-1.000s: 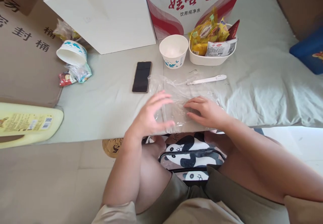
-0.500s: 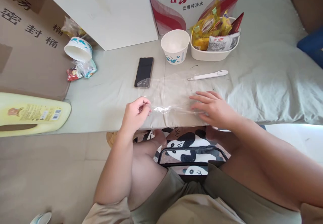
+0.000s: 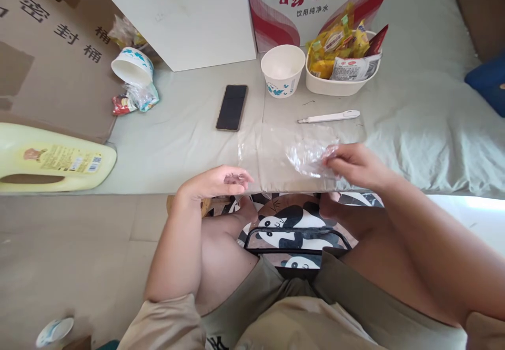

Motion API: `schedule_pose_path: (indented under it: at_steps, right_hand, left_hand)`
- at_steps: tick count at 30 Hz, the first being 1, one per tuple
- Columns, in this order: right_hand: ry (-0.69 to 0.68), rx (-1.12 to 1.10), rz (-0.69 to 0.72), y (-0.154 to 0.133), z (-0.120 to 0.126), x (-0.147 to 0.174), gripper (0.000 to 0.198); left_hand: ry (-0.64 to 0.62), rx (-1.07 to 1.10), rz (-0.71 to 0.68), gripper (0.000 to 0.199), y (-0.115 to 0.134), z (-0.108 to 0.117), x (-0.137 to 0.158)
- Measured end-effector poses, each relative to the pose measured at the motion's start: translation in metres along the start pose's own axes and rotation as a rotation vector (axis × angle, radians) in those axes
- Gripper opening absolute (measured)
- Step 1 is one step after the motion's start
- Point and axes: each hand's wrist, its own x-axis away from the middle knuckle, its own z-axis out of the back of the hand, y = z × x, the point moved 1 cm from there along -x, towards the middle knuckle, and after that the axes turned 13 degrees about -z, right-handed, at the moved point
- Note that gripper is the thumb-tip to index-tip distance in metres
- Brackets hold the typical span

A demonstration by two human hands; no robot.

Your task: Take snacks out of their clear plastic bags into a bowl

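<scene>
A clear plastic bag (image 3: pixel 305 160) lies crumpled near the front edge of the cloth-covered surface. My right hand (image 3: pixel 353 165) pinches its right side between thumb and fingers, bunching it up. Off to the left, my left hand (image 3: pixel 216 183) hovers at the edge with loosely curled, parted fingers and nothing visible in them. Just beyond the bag is a slim white knife-like tool (image 3: pixel 331 117) with a small metal tip. A black phone (image 3: pixel 232 107) rests flat, farther back to the left.
Behind stand a white paper bowl (image 3: pixel 283 71) and a white tub (image 3: pixel 335 87) of snack packets. Cartons line the back. At left are a tipped paper bowl (image 3: pixel 132 66), wrappers and a pale yellow jug (image 3: pixel 55 158). Below the edge sits a black metal frame (image 3: pixel 298 251) between the knees.
My right hand has closed on the bag and gathered it to the right. My left hand has moved away from the bag, left and slightly down, and its fingers have loosened.
</scene>
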Motion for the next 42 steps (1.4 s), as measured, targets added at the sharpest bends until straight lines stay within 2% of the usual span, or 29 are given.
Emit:
schedule_pose_path:
  at_steps: [1,2,3,5,6,7,9,11,14,19,23,27,30,33,36,39,40,42]
  right_hand:
    - [-0.090,0.077,0.068,0.001,-0.003,0.000,0.021]
    - [-0.144,0.150,0.126,0.002,-0.007,0.001,0.022]
    - [-0.162,0.215,0.163,0.003,-0.011,0.002,0.023]
    - [-0.132,0.315,0.175,0.003,-0.017,0.003,0.024]
    - [-0.109,0.349,0.166,0.003,-0.020,0.003,0.025]
    - [-0.093,0.375,0.159,0.002,-0.022,0.003,0.025]
    - [-0.072,0.411,0.135,0.002,-0.025,0.001,0.023]
    - [-0.048,0.427,0.100,0.002,-0.026,-0.002,0.022]
    - [-0.021,0.430,0.030,0.001,-0.024,-0.006,0.020]
    - [-0.080,0.437,-0.071,-0.009,-0.017,-0.006,0.019]
    - [-0.072,0.447,-0.114,-0.018,-0.014,-0.004,0.020]
    - [-0.057,0.449,-0.129,-0.018,-0.015,-0.004,0.019]
    - [-0.053,0.454,-0.112,-0.014,-0.015,-0.004,0.019]
    - [-0.042,0.380,-0.059,-0.008,-0.014,-0.005,0.019]
    - [0.059,0.152,-0.025,-0.005,-0.010,-0.005,0.017]
    - [0.258,-0.220,-0.186,-0.005,-0.002,-0.006,0.015]
    - [0.304,-0.337,-0.262,-0.005,0.000,-0.007,0.013]
    - [0.358,-0.503,-0.380,-0.006,0.003,-0.008,0.012]
  left_hand:
    - [-0.007,0.018,0.012,0.024,-0.001,-0.001,-0.002]
    - [0.069,0.016,-0.022,0.022,-0.002,-0.003,-0.005]
    - [0.211,-0.018,-0.094,0.020,-0.003,-0.005,-0.009]
    - [0.518,-0.164,-0.283,0.018,-0.004,-0.012,-0.020]
    - [0.603,-0.256,-0.364,0.015,-0.005,-0.017,-0.027]
    - [0.629,-0.353,-0.427,0.011,-0.005,-0.022,-0.034]
    - [0.563,-0.542,-0.502,0.009,-0.006,-0.032,-0.049]
    - [0.456,-0.687,-0.508,0.023,-0.007,-0.039,-0.061]
    - [0.306,-0.825,-0.421,0.048,-0.009,-0.045,-0.068]
    - [0.143,-0.966,-0.295,0.069,-0.013,-0.050,-0.058]
    - [0.024,-0.989,-0.281,0.066,-0.015,-0.052,-0.046]
    - [-0.021,-0.988,-0.365,0.053,-0.013,-0.055,-0.041]
    - [-0.064,-0.911,-0.388,0.049,-0.013,-0.056,-0.043]
    - [-0.030,-0.855,-0.365,0.051,-0.016,-0.050,-0.047]
    - [0.147,-0.837,-0.389,0.039,-0.017,-0.037,-0.051]
    - [0.429,-0.724,-0.513,0.024,-0.010,-0.027,-0.044]
    - [0.460,-0.663,-0.554,0.027,-0.006,-0.026,-0.040]
    - [0.352,-0.551,-0.595,0.043,0.001,-0.030,-0.030]
